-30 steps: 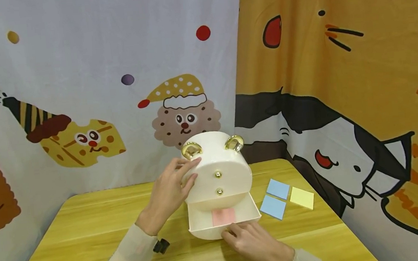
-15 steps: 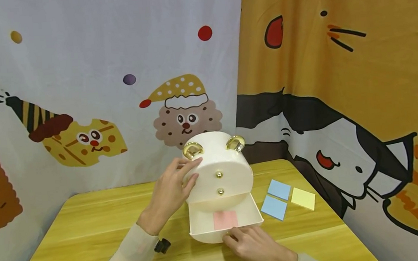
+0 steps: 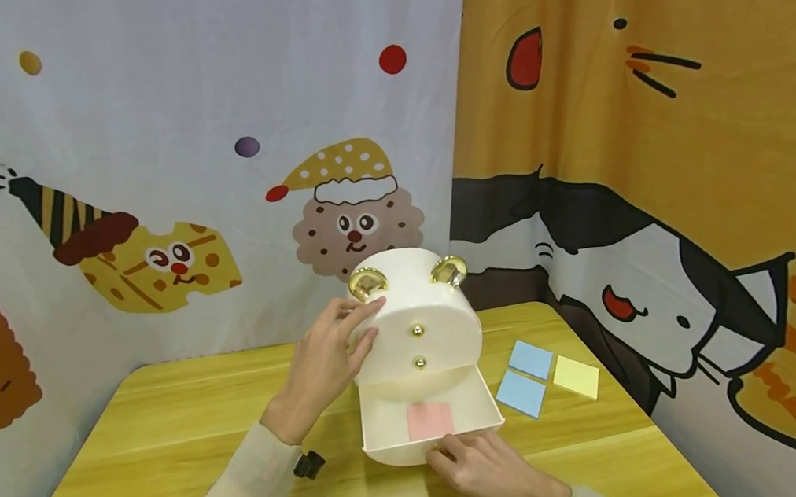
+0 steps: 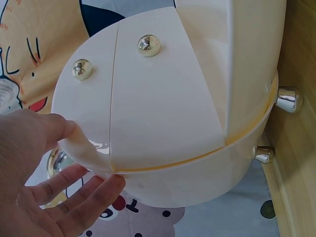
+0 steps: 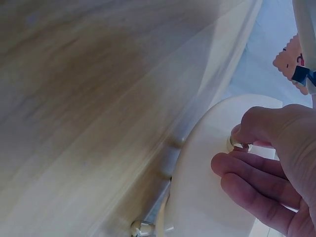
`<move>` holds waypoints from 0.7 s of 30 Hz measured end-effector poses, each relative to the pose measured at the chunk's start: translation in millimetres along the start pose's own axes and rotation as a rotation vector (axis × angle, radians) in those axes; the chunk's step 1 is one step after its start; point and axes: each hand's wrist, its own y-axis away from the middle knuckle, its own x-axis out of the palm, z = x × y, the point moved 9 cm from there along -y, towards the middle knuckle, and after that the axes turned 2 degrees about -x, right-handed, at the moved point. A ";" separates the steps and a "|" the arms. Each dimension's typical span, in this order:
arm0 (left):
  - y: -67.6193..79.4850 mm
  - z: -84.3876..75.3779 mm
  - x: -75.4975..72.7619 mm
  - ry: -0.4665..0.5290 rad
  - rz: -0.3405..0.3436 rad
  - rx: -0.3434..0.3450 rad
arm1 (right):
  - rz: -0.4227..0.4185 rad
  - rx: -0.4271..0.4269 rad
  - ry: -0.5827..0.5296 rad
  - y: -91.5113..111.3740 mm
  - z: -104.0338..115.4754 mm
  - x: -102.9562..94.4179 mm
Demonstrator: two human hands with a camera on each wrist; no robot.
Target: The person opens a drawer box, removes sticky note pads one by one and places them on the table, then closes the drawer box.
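Observation:
A cream drawer box (image 3: 411, 279) with gold ear-shaped rings stands on the table. Its bottom drawer (image 3: 378, 428) is pulled out towards me, and a pink sticky note pad (image 3: 430, 422) lies inside. My right hand (image 3: 491, 469) pinches that drawer's gold knob (image 5: 231, 143) between thumb and fingers. With fairly straight fingers, my left hand (image 3: 323, 365) rests against the box's left side; in the left wrist view its thumb touches the front edge. Two upper drawers, each with a gold knob (image 4: 149, 45), are closed.
To the right of the box lie two blue sticky note pads (image 3: 520, 394) and a yellow one (image 3: 577, 377). The wooden table (image 3: 192, 408) backs onto cartoon-printed curtains (image 3: 166, 111). Short metallic feet (image 4: 289, 99) support the box.
The bottom drawer has slid farther out towards me, mostly in the first half second, carrying the pink pad. My right hand has moved with its knob; my left hand stays at the box's side.

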 end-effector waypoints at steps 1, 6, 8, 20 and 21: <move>-0.1 0.3 0.2 -0.001 -0.001 0.001 | 0.002 -0.002 -0.002 -0.1 0.0 -0.4; -0.1 0.7 0.1 -0.005 -0.003 0.002 | 0.007 -0.014 -0.002 -0.3 1.9 -2.0; -0.3 0.4 -0.5 -0.004 -0.003 0.002 | 0.004 -0.014 -0.004 -0.5 2.4 -2.8; 0.1 -0.9 -2.2 -0.005 -0.008 0.003 | -0.030 -0.013 -0.039 2.1 4.7 -4.7; 0.6 -0.9 -2.0 -0.005 -0.008 0.002 | -0.041 -0.018 -0.033 2.3 5.7 -4.9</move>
